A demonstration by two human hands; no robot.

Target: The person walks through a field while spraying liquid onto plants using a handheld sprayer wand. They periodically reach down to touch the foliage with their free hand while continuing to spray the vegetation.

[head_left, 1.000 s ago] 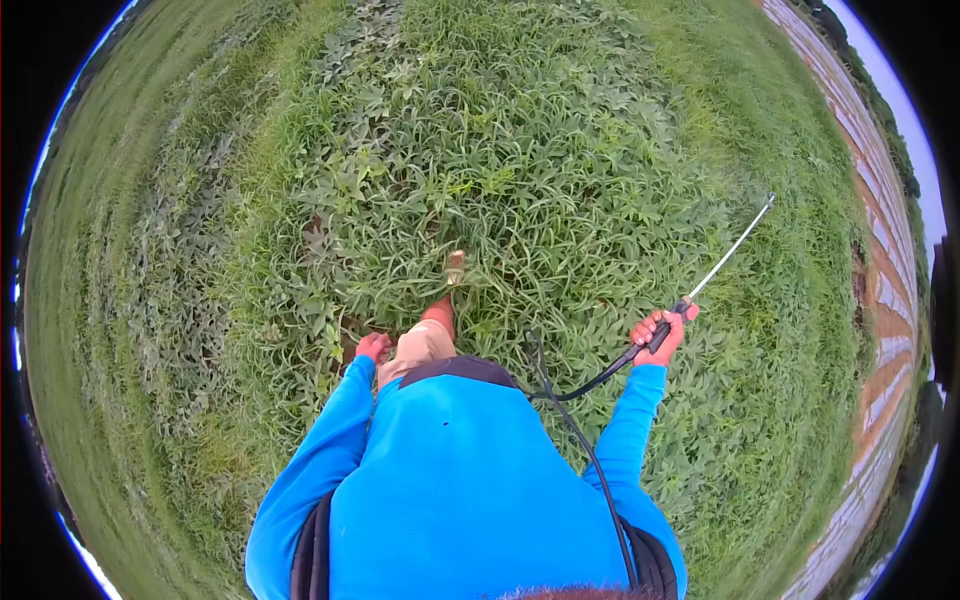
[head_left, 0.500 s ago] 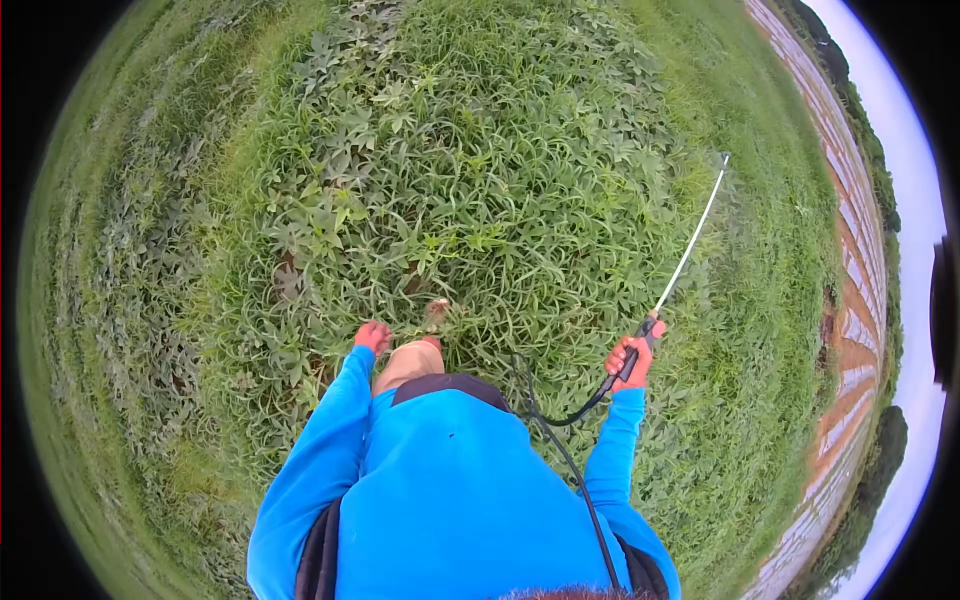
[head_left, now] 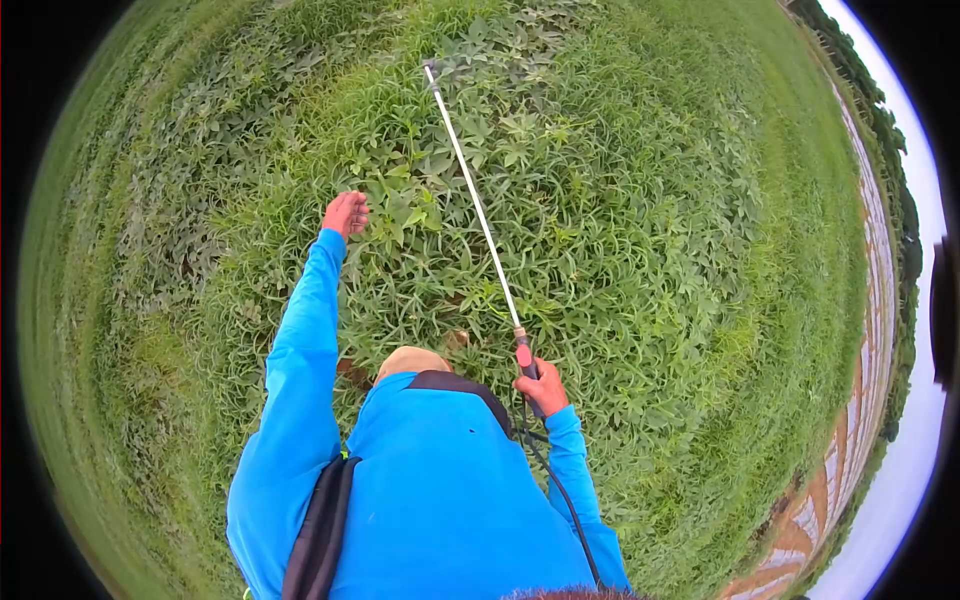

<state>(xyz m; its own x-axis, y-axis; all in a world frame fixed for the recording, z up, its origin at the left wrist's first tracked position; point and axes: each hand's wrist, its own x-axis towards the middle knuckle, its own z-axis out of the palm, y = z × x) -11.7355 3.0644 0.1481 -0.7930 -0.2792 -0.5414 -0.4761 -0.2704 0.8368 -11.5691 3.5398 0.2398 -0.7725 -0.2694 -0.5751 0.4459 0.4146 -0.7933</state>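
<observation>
My right hand is wrapped round the dark and red handle of a spray wand. The wand's long pale tube slants up and to the left, and its nozzle hangs over the leaves at the far end. From the handle a black hose runs down along my right arm. Out in front on the left, my left hand is held above the plants with its fingers curled in. Nothing shows in that hand.
Dense grass and broad-leaved plants cover the ground all round my legs. A black strap crosses my left shoulder. To the far right lie strips of bare brown soil with pale covering, with trees beyond.
The wand has swung from the right across to the left, its nozzle now ahead of me. My right hand has come inward and lower. My left hand has reached farther forward.
</observation>
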